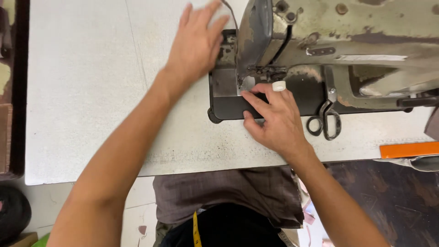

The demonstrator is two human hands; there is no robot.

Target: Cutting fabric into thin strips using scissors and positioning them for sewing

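My left hand [196, 43] lies flat with its fingers apart on the white table [91, 91], at the left end of an old, worn sewing machine [329, 41]. A thin dark strap [230, 11] runs past its fingertips. My right hand [274, 119] rests on the machine's dark bed [226, 107], with the fingertips pressed down just in front of the presser foot [249, 80]. One finger wears a white cap [279, 85]. Whether dark material lies under the fingers I cannot tell.
Black scissors [325, 121] lie on the table to the right of my right hand. An orange flat bar [408, 149] sits at the table's right edge. Grey fabric [228, 192] covers my lap, with a yellow tape measure [196, 228] hanging there.
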